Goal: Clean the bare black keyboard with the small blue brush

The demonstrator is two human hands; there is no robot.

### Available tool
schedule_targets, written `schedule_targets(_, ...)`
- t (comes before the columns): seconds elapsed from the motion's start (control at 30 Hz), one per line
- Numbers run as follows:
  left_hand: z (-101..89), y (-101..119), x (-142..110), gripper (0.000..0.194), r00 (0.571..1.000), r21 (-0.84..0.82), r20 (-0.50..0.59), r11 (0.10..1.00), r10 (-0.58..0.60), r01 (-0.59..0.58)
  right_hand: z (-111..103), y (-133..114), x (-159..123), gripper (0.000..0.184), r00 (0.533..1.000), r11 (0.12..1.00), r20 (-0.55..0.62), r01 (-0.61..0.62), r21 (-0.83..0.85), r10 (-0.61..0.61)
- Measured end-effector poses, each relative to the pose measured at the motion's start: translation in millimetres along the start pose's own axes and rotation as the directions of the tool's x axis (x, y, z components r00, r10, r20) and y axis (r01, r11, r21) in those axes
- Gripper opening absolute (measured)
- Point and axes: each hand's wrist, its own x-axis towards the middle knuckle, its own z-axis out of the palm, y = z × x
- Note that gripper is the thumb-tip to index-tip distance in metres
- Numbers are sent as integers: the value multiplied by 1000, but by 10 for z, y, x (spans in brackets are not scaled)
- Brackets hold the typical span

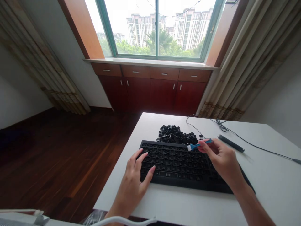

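Note:
A black keyboard [169, 174] with its keycaps off lies on the white table, its bare key sockets showing. My left hand [135, 175] rests on its left end, fingers spread over the edge and the sockets. Between the thumb and fingers of my right hand [218, 153] is a small blue brush [194, 146] with white bristles. The bristles point left, over the upper rows of the keyboard; whether they touch it I cannot tell. Behind the keyboard sits a heap of loose black keycaps [172, 133].
A long dark strip [231, 143] lies right of the keyboard. A thin black cable [256, 144] runs across the white table [270, 175] to its right side. A white curved tube [124, 220] crosses the bottom edge. Beyond stand red cabinets [162, 94] under a window.

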Motion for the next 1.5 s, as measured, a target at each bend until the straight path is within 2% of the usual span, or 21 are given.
schedule_targets(0.1, -31, 37, -5, 49, 999, -10, 26, 999, -35, 35, 236, -165, 99, 40, 986, 986, 165, 10, 164, -37)
schedule_targets(0.23, -73, 71, -7, 49, 991, -60, 22, 989, -135, 136, 504, -471, 237, 39, 923, 988, 357, 109, 110, -141)
schedule_targets(0.33, -99, 81, -6, 47, 979, -159, 17, 966, -205, 206, 637, -688, 371, 35, 811, 962, 529, 270, 40, -249)
schedule_targets(0.43, -116, 89, -7, 46, 974, -223, 4, 950, -225, 220, 735, -845, 541, 30, 671, 878, 674, 473, -68, -309)
schedule_targets(0.53, -131, 101, -12, 46, 976, -220, 5, 952, -218, 214, 831, -978, 726, 29, 627, 744, 716, 627, -232, -306)
schedule_targets(0.6, -138, 106, -14, 46, 977, -212, 12, 955, -211, 209, 910, -1068, 841, 29, 601, 660, 765, 675, -331, -231)
schedule_targets(0.7, -139, 105, -15, 46, 978, -204, 21, 957, -208, 208, 1082, -1176, 960, 26, 535, 634, 839, 684, -361, -100)
schedule_targets(0.8, -133, 98, -15, 46, 979, -203, 23, 958, -203, 204, 1323, -1210, 967, 23, 498, 631, 861, 702, -330, -104)
schedule_targets(0.87, -128, 92, -15, 46, 980, -207, 22, 958, -199, 199, 1472, -1196, 919, 23, 489, 688, 836, 696, -204, -248)
schedule_targets(0.93, -124, 85, -16, 46, 980, -211, 20, 958, -196, 196, 1547, -1177, 861, 25, 499, 756, 763, 654, -21, -410)
schedule_targets(1.0, -122, 81, -16, 47, 981, -212, 18, 958, -193, 192, 1512, -1172, 820, 25, 525, 748, 713, 663, -2, -464)
schedule_targets(1.07, -123, 80, -13, 47, 982, -208, 16, 960, -190, 189, 1389, -1177, 806, 30, 567, 659, 721, 723, -205, -398)
schedule_targets(1.13, -128, 84, -8, 48, 981, -200, 16, 961, -194, 193, 1254, -1173, 801, 35, 624, 566, 727, 723, -396, -287)
schedule_targets(1.2, -133, 91, -1, 48, 980, -192, 18, 961, -200, 200, 1188, -1145, 782, 32, 674, 540, 717, 677, -501, -181)
schedule_targets(1.23, -134, 94, 1, 48, 979, -189, 20, 961, -202, 202, 1195, -1124, 762, 31, 685, 545, 716, 655, -522, -137)
schedule_targets(1.3, -129, 96, 4, 48, 979, -188, 23, 961, -202, 203, 1273, -1088, 709, 31, 674, 602, 730, 631, -490, -112)
schedule_targets(1.33, -124, 95, 5, 48, 979, -191, 21, 961, -201, 202, 1328, -1078, 681, 33, 628, 655, 761, 646, -392, -163)
schedule_targets(1.37, -117, 93, 5, 48, 979, -196, 18, 960, -202, 202, 1380, -1077, 656, 32, 583, 718, 768, 651, -247, -264)
schedule_targets(1.4, -109, 89, 4, 48, 979, -203, 13, 958, -205, 203, 1419, -1083, 638, 31, 561, 753, 749, 645, -128, -353)
schedule_targets(1.47, -95, 81, 2, 49, 977, -217, 3, 953, -214, 209, 1437, -1102, 625, 30, 560, 741, 699, 669, -65, -444)
schedule_targets(1.5, -89, 78, 0, 50, 976, -221, 0, 952, -218, 213, 1415, -1107, 630, 30, 578, 720, 687, 685, -113, -441)
